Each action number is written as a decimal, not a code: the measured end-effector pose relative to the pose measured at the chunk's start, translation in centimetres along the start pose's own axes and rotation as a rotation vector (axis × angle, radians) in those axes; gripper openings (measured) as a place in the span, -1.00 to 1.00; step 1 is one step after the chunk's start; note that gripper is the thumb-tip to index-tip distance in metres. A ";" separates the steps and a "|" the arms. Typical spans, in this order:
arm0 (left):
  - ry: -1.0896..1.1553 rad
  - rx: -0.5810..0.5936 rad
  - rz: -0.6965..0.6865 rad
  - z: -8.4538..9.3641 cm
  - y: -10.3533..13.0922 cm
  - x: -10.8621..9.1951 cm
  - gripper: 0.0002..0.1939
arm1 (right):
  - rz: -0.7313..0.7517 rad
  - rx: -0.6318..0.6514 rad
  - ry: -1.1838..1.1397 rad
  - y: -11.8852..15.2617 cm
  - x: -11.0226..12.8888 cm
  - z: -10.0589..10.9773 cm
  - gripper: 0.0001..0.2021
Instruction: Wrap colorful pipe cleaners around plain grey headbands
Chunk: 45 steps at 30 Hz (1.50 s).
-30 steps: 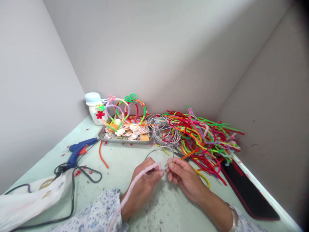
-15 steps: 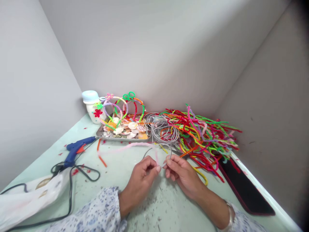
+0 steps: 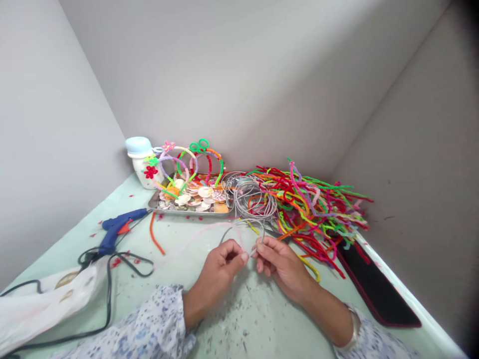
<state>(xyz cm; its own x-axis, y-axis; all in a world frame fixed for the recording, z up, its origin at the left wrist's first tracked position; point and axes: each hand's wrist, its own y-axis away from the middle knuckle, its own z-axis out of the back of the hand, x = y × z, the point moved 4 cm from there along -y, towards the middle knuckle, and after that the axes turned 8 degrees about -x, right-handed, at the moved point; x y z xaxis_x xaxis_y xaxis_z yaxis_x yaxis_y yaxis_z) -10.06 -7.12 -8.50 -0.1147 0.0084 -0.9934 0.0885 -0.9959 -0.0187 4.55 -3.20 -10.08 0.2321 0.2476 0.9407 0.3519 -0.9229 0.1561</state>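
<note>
My left hand (image 3: 220, 267) is closed, thumb against forefinger, on a pale pink pipe cleaner (image 3: 204, 230) that trails off leftward and looks smeared by motion. Pinched in my right hand (image 3: 286, 269) is the end of a grey wire hoop (image 3: 243, 221), which arches above both hands. The fingertips of the two hands are close together, a small gap apart. Whether the pipe cleaner touches the wire there I cannot tell. Behind the hoop lies a coil of grey wire (image 3: 275, 204), beside a pile of coloured pipe cleaners (image 3: 314, 214).
A metal tray (image 3: 187, 213) holds shells, with several pipe-cleaner headbands (image 3: 186, 172) standing over it. Left are a white jar (image 3: 142, 167), a blue glue gun (image 3: 119, 224) with its cord, and a white plastic bag (image 3: 75, 304). A black mat (image 3: 381, 294) lies right.
The pink pipe cleaner's free length has swung lower on the left, across the table. Both hands stay almost in place with their pinches kept. The view has shifted slightly.
</note>
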 end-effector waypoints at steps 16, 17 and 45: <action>-0.356 -0.237 -0.515 0.5 1.1 -1.9 -0.96 | -0.032 -0.084 -0.080 -0.1 0.1 0.2 -0.67; -0.372 -0.244 -0.533 0.6 1.1 -1.9 -0.96 | -0.029 -0.087 -0.080 -0.1 0.1 0.2 -0.67; -0.472 -0.313 -0.664 0.8 1.2 -2.0 -0.87 | -0.041 -0.077 -0.103 0.0 0.1 0.2 -0.68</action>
<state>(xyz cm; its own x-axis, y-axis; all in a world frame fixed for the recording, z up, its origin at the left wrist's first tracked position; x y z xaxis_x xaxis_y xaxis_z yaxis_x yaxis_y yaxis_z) -10.52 -8.38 -6.45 -0.6307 0.4713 -0.6165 0.1176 -0.7272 -0.6763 4.78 -3.10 -10.01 0.3119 0.3112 0.8977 0.2936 -0.9301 0.2205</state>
